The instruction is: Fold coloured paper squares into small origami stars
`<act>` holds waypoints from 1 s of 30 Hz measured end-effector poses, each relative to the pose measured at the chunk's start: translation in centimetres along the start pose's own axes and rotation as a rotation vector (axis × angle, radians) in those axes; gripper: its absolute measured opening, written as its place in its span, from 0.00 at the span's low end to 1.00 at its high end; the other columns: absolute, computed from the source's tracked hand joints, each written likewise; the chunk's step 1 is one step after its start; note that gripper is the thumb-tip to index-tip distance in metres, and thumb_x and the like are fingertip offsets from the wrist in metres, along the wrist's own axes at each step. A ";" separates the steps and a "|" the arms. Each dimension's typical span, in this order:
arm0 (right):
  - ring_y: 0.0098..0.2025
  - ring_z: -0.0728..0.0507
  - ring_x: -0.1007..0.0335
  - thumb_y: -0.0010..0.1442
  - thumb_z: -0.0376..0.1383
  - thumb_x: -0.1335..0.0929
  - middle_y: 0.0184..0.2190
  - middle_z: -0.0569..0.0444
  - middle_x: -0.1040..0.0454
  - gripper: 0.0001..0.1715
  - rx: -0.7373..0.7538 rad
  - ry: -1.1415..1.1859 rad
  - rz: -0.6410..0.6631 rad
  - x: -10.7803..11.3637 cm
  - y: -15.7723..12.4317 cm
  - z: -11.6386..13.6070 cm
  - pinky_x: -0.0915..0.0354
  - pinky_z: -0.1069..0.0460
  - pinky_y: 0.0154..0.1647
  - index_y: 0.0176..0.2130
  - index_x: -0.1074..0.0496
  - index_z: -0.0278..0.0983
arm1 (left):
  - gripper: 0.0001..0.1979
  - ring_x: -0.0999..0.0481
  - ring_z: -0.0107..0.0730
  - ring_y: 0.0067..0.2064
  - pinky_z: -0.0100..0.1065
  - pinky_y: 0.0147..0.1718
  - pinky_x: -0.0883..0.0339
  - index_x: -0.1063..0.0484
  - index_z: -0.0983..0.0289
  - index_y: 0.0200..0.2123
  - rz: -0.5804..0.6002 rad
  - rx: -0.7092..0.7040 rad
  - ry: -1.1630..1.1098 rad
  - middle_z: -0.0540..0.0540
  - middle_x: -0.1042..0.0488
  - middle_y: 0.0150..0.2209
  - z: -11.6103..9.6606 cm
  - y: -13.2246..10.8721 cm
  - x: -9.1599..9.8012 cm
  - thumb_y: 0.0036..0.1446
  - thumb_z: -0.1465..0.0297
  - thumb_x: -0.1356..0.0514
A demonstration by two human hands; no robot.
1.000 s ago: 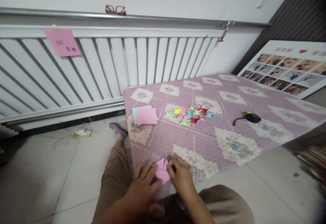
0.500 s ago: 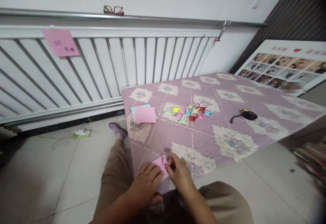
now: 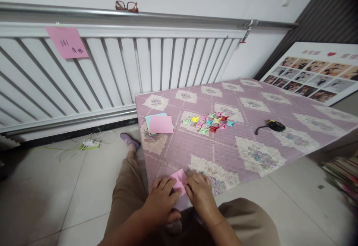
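Observation:
A small folded piece of pink origami paper (image 3: pixel 179 180) lies at the near corner of the table, with creases showing toward its middle. My left hand (image 3: pixel 162 197) holds its left side down, fingers bent over the edge and thumb at the lower edge. At the right side, my right hand (image 3: pixel 200 193) is closed on the paper, thumb and index finger together at a fold. Part of the paper is hidden under the fingers. Farther back on the table sits a cluster of small folded paper pieces (image 3: pixel 209 123) in several colours.
A stack of coloured paper sheets (image 3: pixel 161 124), pink on top, lies near the table's left edge. A black object with a strap (image 3: pixel 275 126) rests at the right on the patterned tablecloth (image 3: pixel 184 149). Behind stands a white radiator (image 3: pixel 156 63); a power strip (image 3: pixel 91 144) is on the floor.
My right fingers have come down closer onto the paper's right side and fold. My left hand stays on the left side. The view has shifted slightly.

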State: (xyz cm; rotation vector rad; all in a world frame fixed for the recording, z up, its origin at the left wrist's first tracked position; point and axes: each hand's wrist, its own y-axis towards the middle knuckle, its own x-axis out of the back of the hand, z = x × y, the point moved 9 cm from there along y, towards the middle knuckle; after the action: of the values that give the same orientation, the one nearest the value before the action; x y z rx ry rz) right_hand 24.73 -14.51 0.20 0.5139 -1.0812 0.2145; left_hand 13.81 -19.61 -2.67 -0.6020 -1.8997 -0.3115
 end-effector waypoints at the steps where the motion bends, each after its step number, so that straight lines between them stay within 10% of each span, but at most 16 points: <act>1: 0.35 0.44 0.35 0.60 0.33 0.35 0.29 0.55 0.28 0.07 0.026 -0.033 -0.019 0.1 -0.2 0.3 0.47 0.46 0.46 0.30 0.29 0.40 | 0.33 0.47 0.50 0.62 0.52 0.59 0.53 0.42 0.55 0.60 -0.011 0.003 -0.010 0.59 0.44 0.63 0.0 0.1 0.3 0.54 0.51 0.40; 10: 0.36 0.44 0.36 0.62 0.30 0.36 0.30 0.55 0.28 0.09 0.146 -0.120 -0.067 0.5 -1.0 1.6 0.46 0.45 0.48 0.33 0.29 0.40 | 0.19 0.35 0.40 0.52 0.43 0.52 0.44 0.37 0.56 0.56 -0.093 0.162 -0.066 0.53 0.30 0.52 1.7 2.2 1.7 0.62 0.72 0.50; 30: 0.40 0.43 0.35 0.61 0.30 0.34 0.35 0.52 0.26 0.10 0.254 -0.062 -0.054 0.4 -2.3 1.7 0.39 0.47 0.43 0.42 0.26 0.39 | 0.18 0.38 0.40 0.50 0.42 0.48 0.44 0.36 0.53 0.55 -0.085 0.044 0.167 0.55 0.33 0.49 0.5 1.8 1.2 0.62 0.71 0.47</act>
State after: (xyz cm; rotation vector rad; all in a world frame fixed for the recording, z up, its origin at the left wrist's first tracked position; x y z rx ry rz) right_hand 24.52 -17.35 0.52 0.7805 -1.1047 0.2917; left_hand 14.03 -17.51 -1.92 -0.4523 -1.7689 -0.3627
